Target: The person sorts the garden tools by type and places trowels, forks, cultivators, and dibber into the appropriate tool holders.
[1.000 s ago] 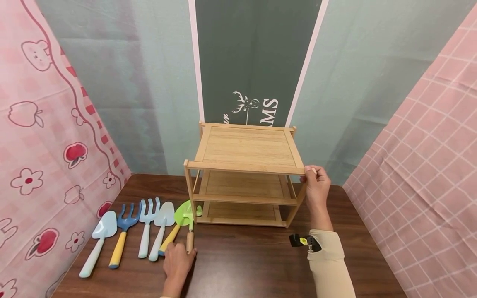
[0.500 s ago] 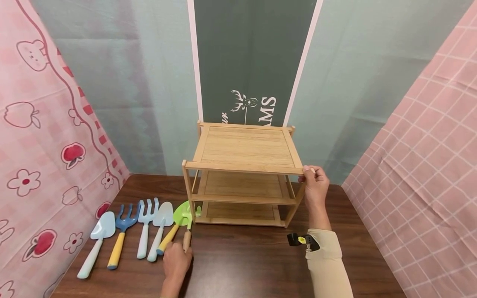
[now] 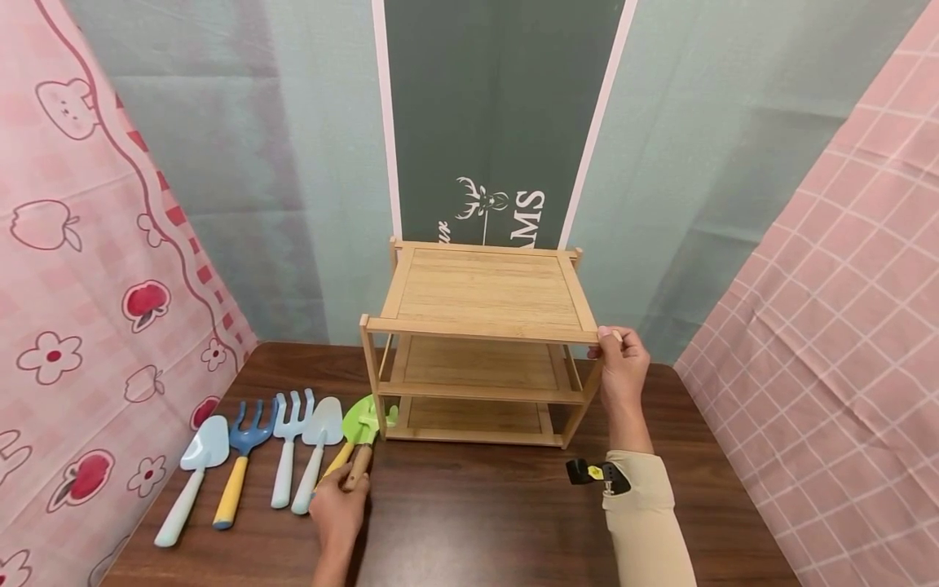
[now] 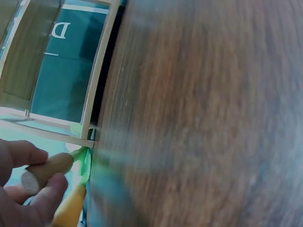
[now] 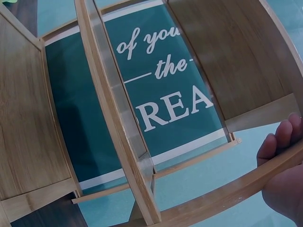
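Observation:
My left hand [image 3: 339,507] pinches the wooden handle [image 4: 49,171] of a small green garden fork [image 3: 369,432] between thumb and fingers. The handle slants, its butt end toward me. Right beside it lies a green trowel [image 3: 355,418] with a yellow handle, partly covered by my hand and the fork. The fork's prongs reach close to the front left leg of a three-tier bamboo shelf [image 3: 487,289]. My right hand [image 3: 623,363] grips that shelf's front right post at the top corner; in the right wrist view its fingers curl round the post [image 5: 227,194].
Left of my left hand lie a light-blue trowel [image 3: 323,422], a light-blue fork [image 3: 293,420], a dark-blue fork [image 3: 249,436] with a yellow handle, and another light-blue trowel [image 3: 207,444]. All rest on the brown wooden table [image 3: 469,514]. Patterned cloth hangs [image 3: 829,310] surround it.
My left hand has moved slightly forward and left and closed round the fork's wooden handle, whose butt end has swung left. My right hand has stayed on the shelf corner.

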### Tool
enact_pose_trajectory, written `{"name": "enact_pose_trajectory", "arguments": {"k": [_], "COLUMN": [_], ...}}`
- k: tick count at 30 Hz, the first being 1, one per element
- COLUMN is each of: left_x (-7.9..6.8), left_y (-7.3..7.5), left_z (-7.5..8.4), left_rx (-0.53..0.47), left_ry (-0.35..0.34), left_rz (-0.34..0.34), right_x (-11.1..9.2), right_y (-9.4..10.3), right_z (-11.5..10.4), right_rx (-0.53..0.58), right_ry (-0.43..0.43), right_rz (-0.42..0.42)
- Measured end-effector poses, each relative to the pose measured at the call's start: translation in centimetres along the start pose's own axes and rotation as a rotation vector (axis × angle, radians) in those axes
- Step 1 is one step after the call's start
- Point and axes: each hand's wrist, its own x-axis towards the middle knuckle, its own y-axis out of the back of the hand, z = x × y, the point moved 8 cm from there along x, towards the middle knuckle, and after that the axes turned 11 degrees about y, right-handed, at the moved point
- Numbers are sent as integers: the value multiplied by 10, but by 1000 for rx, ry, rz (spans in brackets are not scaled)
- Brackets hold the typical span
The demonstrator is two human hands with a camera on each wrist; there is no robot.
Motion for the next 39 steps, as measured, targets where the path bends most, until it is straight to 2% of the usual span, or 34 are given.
{"name": "enact_pose_trajectory", "arguments": {"k": [4, 10, 21, 29, 39], "left_x": [0, 0, -3, -4, -5], "left_y": [3, 3, 4, 7, 14], "left_z": [-7, -14, -21, -25, -16], "left_rx": [-93, -165, -257, -466, -559], "left_ry": [60, 108, 108, 111, 103], "left_rz": [63, 104, 189, 239, 240], "right_x": [0, 1, 1, 0, 0], "right_y": [1, 1, 1, 1, 1], "right_z": [1, 1, 2, 2, 3], "right_rx": [-1, -10, -10, -4, -9], "right_ry": [0, -5, -1, -3, -5], "right_rz": [-4, -10, -11, -11, -6]}}
